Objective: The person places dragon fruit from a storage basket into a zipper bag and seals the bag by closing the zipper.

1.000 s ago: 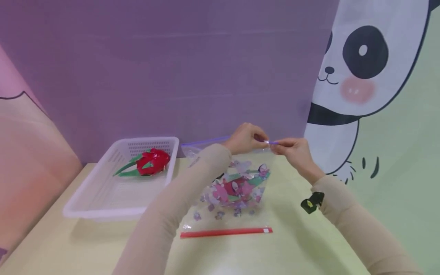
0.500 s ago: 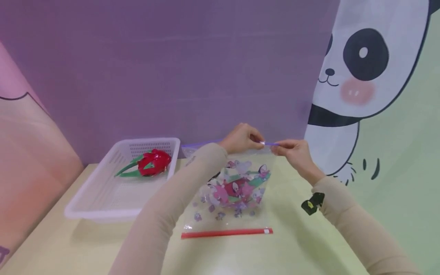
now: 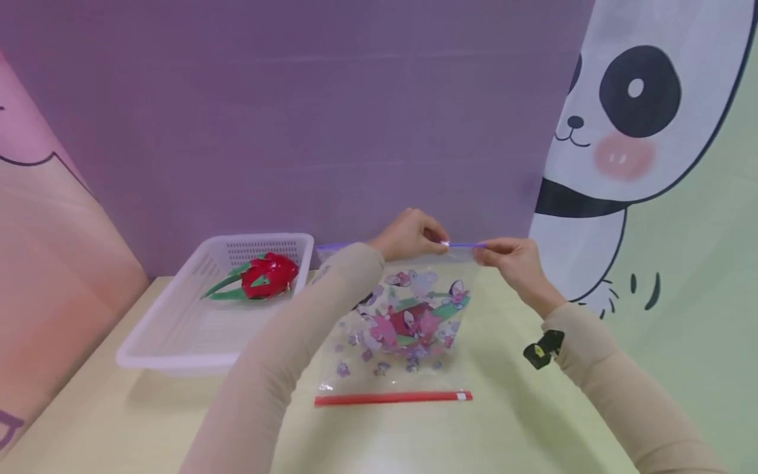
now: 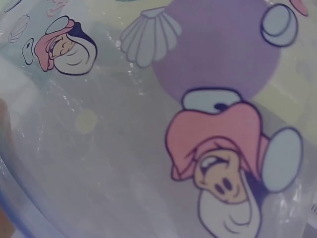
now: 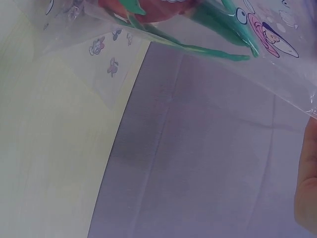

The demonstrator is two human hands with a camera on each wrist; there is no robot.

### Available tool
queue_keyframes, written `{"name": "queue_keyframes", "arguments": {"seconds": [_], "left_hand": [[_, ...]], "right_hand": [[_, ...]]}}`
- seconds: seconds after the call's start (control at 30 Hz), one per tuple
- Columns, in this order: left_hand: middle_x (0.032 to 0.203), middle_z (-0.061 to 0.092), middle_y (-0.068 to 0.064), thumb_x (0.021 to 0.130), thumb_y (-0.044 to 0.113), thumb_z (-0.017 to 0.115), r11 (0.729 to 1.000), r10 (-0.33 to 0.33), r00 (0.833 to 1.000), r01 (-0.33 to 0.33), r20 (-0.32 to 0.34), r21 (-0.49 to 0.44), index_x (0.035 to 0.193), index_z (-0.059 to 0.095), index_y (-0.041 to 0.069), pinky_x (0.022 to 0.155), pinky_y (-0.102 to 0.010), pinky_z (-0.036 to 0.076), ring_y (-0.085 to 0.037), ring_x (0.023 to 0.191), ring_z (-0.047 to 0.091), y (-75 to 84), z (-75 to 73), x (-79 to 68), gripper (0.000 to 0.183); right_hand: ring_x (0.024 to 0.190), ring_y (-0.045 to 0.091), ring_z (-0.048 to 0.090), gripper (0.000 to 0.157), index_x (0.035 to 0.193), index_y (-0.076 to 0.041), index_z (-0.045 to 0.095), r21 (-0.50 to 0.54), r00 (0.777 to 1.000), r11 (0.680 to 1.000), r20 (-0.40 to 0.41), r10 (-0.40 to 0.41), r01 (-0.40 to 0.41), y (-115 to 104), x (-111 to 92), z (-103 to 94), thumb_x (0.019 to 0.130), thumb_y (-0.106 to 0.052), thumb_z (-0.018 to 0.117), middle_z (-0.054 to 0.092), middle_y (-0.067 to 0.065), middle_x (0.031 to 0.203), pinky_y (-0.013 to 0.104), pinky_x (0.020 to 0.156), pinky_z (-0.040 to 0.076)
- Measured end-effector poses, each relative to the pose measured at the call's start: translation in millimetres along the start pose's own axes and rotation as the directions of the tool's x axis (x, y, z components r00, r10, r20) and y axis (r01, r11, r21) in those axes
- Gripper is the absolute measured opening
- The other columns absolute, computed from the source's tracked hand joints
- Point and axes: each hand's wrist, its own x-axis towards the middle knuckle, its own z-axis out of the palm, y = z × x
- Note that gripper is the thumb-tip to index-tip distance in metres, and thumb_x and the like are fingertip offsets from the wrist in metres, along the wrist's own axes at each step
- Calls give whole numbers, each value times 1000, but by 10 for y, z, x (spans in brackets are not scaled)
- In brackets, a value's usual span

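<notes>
A clear printed bag point(image 3: 408, 359), held by its purple zip point(image 3: 464, 246).
From here, the left hand point(image 3: 410, 235) pinches the zip partway along, the right hand point(image 3: 512, 258) its three-o'clock end, fingertips together; the bag sits at six o'clock below them, a white basket point(image 3: 168, 363) at nine o'clock from it.

Over on the left, a white perforated basket point(image 3: 177, 361) stands on the pale surface point(image 3: 391, 441), a shiny red and green flower point(image 3: 275, 275) lying inside. A clear bag with a red strip point(image 3: 393, 399) lies flat to its right. Behind hangs a purple backdrop point(image 3: 296, 131), bordered by a cartoon panda point(image 3: 624, 158).
</notes>
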Motion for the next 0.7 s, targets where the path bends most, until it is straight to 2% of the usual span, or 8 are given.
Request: {"name": "queue_keyframes", "arguments": {"seconds": [0.13,0.27,0.4,0.5,0.63,0.7], "left_hand": [[92,70,-3,82,20,69,1000,-16,1000,16,6,5,99,71,8,72,-16,51,-9,81,63,-8,-16,-11,21],[92,69,-3,82,19,69,1000,-14,1000,14,10,11,100,70,8,72,-17,51,-10,81,63,-21,-57,-20,21],[91,70,-2,83,19,68,999,15,1000,-15,3,29,98,71,8,71,-18,52,-9,79,63,-79,-94,-47,19],[91,70,-2,83,19,67,999,25,1000,-25,2,29,97,72,9,70,-19,52,-8,78,63,-130,-106,-83,18],[91,70,-1,84,20,67,1000,14,1000,-14,6,20,97,72,11,71,-19,52,-7,78,63,-164,-120,-112,17],[90,70,0,84,22,67,1000,14,1000,-14,7,22,97,72,12,71,-19,52,-6,78,63,-158,-125,-104,17]], "right_hand": [[69,0,64,27,101,5,65,26,1000,1000,1,0,0,19,6,-15,83,-15,67,65,-22,69,16,68,52],[68,0,65,7,88,-10,70,67,1000,998,-6,-13,13,38,23,-24,83,-11,66,66,-20,69,16,68,53],[67,0,65,11,80,-19,69,91,1000,996,-12,-24,25,54,36,-25,84,-9,66,66,-20,69,17,67,53],[67,0,64,6,86,-11,71,91,1000,996,-6,-20,20,63,37,-13,84,-10,66,66,-19,70,18,68,54],[69,0,65,26,101,9,64,78,1000,997,3,-17,16,61,30,-7,84,-11,65,66,-20,71,18,69,53],[70,-1,65,33,105,13,61,70,1000,997,4,-18,18,58,18,-32,85,-13,65,66,-21,72,17,69,53]]}}
